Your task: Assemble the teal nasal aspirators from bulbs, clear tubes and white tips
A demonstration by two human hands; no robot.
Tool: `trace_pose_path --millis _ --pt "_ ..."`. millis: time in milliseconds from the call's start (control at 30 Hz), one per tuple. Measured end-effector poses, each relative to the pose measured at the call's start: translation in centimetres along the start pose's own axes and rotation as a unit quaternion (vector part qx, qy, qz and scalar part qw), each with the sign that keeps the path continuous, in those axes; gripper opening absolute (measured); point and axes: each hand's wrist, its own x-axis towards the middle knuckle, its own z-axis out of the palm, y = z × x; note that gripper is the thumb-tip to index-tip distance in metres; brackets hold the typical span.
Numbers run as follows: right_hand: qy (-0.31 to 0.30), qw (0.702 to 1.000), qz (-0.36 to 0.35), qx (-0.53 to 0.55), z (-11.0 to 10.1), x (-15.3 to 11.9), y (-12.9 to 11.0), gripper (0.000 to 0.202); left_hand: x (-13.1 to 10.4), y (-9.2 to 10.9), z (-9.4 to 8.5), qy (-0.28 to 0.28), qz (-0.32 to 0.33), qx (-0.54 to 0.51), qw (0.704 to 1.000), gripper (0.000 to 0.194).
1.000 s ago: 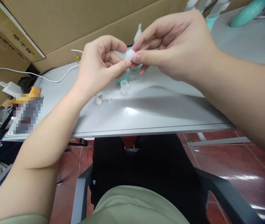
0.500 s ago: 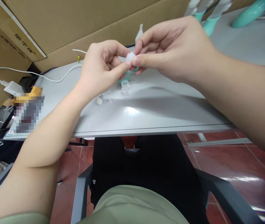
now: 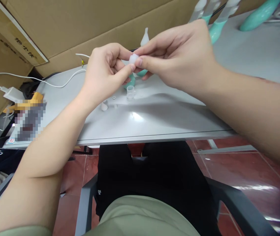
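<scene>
A small translucent white plastic piece (image 3: 133,58) is pinched between both hands above the table. My left hand (image 3: 109,64) is closed on its left side, thumb and index finger touching it. From the right, my right hand (image 3: 176,54) grips the same piece with thumb and fingertips; its exact shape is partly covered. Below stands a clear plastic cup-like part (image 3: 130,92). Left of it lie a small white ring (image 3: 114,97), a tiny white bit (image 3: 116,106) and a white cone-shaped tip (image 3: 104,105). Behind the hands are a teal bulb (image 3: 130,82) and a white pointed nozzle (image 3: 145,37).
Several teal bulbs with clear tops (image 3: 217,29) stand at the back right, near a teal curved piece (image 3: 259,16). A white cable (image 3: 56,86) runs to a charger (image 3: 14,94) at the left. Cardboard (image 3: 93,23) walls the table's (image 3: 154,127) back.
My right hand has shifted slightly left, its fingertips reaching further over the white piece. The piece has moved a little left too. My left hand stays nearly in place.
</scene>
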Motion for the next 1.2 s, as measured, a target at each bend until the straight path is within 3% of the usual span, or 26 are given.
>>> trace_pose_path --millis 133,367,533,633,800,1000,1200 --pt "0.013 1.0 0.004 0.008 0.3 -0.1 -0.3 0.029 0.2 -0.3 0.1 -0.004 -0.001 0.003 1.0 0.02" --pt "-0.002 0.999 0.009 0.033 0.4 -0.3 -0.2 0.023 -0.2 0.0 -0.1 -0.009 -0.006 0.037 0.999 0.043" --pt "-0.002 1.0 0.009 0.007 0.5 0.0 -0.3 0.034 -0.4 -0.2 0.1 0.02 -0.009 0.007 1.0 0.033" --pt "-0.025 0.999 0.021 -0.005 0.1 0.5 -0.2 0.04 -0.2 -0.5 0.0 0.002 -0.021 0.043 0.999 0.03" --pt "-0.075 0.997 0.025 0.0 -1.2 1.2 0.4 0.023 0.0 -0.5 -0.4 -0.036 -0.007 0.071 0.997 0.025" --pt "-0.095 0.993 0.042 0.052 -1.4 1.4 0.6 0.054 -0.2 -0.1 -0.4 -0.051 -0.014 0.075 0.996 0.024" --pt "-0.112 0.985 0.084 0.102 -1.7 1.7 0.7 0.059 -0.2 0.1 -0.4 -0.047 -0.021 0.065 0.997 0.014"
